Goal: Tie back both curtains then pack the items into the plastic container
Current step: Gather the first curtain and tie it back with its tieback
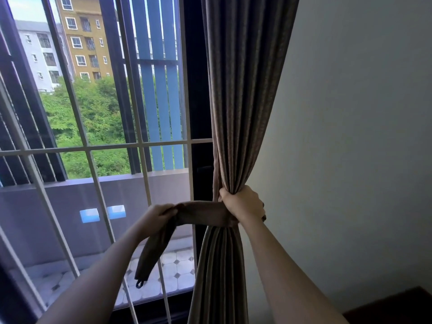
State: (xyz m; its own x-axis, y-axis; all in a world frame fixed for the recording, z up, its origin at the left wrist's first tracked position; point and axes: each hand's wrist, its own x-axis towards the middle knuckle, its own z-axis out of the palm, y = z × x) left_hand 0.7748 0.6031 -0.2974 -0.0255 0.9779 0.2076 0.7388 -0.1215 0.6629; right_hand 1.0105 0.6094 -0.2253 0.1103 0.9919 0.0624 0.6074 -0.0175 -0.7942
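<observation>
Right hand (243, 203) clamps my gathered curtain (243, 90); beside it, left hand (161, 215) grips the tieback (201, 212), which I'd wrap next.

No text, label, brand, number or sign can be read anywhere in the view; the curtain (243, 94) and its tie-back (201, 212) carry no print; the buildings (80, 40) outside the window show only plain walls and windows, with no lettering that can be made out; the wall (362, 113) is bare.
</observation>
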